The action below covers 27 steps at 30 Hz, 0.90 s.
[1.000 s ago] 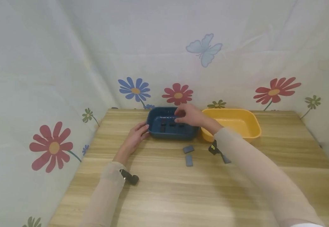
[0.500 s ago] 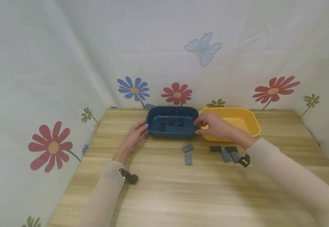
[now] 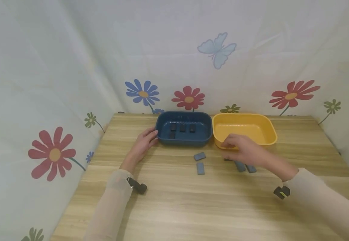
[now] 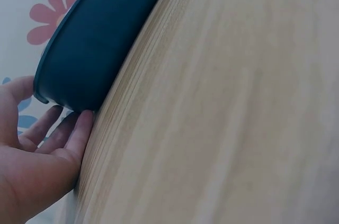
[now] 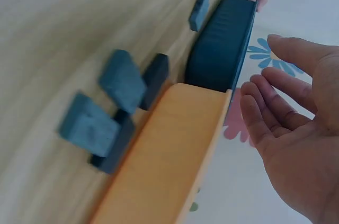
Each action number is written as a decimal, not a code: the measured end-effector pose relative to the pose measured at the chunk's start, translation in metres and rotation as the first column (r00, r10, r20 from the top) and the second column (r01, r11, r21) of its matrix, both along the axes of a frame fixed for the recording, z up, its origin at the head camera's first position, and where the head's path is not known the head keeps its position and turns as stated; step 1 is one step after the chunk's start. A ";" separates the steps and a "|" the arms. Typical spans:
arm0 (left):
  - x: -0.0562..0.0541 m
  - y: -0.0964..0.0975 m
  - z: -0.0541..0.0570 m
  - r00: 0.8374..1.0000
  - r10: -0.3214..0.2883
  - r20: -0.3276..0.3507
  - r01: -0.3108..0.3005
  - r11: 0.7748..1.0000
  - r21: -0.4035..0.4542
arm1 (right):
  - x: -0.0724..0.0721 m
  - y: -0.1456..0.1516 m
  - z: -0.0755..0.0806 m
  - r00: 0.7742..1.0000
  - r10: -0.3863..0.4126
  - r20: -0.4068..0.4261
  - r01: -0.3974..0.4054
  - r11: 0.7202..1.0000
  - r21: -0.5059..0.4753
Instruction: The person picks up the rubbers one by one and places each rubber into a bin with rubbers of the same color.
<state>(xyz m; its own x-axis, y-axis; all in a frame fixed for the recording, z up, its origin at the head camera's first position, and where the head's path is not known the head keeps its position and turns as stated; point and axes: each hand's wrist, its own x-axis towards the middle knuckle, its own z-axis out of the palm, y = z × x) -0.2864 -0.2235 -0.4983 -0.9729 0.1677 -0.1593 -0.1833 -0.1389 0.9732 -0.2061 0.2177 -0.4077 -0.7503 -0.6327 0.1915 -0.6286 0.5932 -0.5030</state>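
Note:
My left hand [image 3: 141, 145] touches the left end of a dark blue tub [image 3: 185, 142]. In the left wrist view its extended fingertips rest against the tub's end wall, one finger up at the rim. Inside the tub several small dark rectangular blocks [image 3: 182, 127] lie on the floor. My right hand [image 3: 248, 152] holds nothing, its fingers loosely bent and the thumb apart. It hovers at the front of the yellow tub [image 3: 246, 130], above flat grey-blue blocks [image 3: 239, 166] and dark blocks [image 5: 155, 81] on the table. The hand partly hides these in the head view.
Two more grey-blue blocks, one slanted [image 3: 200, 156] and one lengthwise [image 3: 200, 168], lie in front of the blue tub. Both tubs stand side by side near the wooden table's [image 3: 177, 207] back edge. A flower-printed curtain [image 3: 162, 50] hangs behind and on the sides.
My right hand has left the blue tub, moving right and toward me to the front of the yellow tub. The left hand stays at the blue tub's end.

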 end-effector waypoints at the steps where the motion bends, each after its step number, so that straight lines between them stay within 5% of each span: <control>1: 0.000 0.000 0.000 1.000 -0.001 0.000 0.001 1.000 -0.005 | 0.002 0.003 -0.002 1.000 -0.007 0.003 0.007 1.000 0.001; 18: -0.001 -0.001 0.000 1.000 -0.004 0.012 0.005 1.000 -0.017 | 0.013 0.028 -0.054 0.993 -0.073 -0.089 0.077 0.996 0.035; 27: -0.003 -0.001 -0.003 1.000 -0.004 0.012 0.005 1.000 -0.013 | 0.012 0.033 -0.069 0.986 -0.143 -0.086 0.147 0.988 0.040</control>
<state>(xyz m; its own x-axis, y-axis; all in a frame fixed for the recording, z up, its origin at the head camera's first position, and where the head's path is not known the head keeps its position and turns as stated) -0.2894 -0.2249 -0.5010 -0.9701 0.1698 -0.1734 -0.1958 -0.1251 0.9726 -0.1944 0.2505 -0.4765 -0.8175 -0.5281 0.2297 -0.5725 0.7021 -0.4234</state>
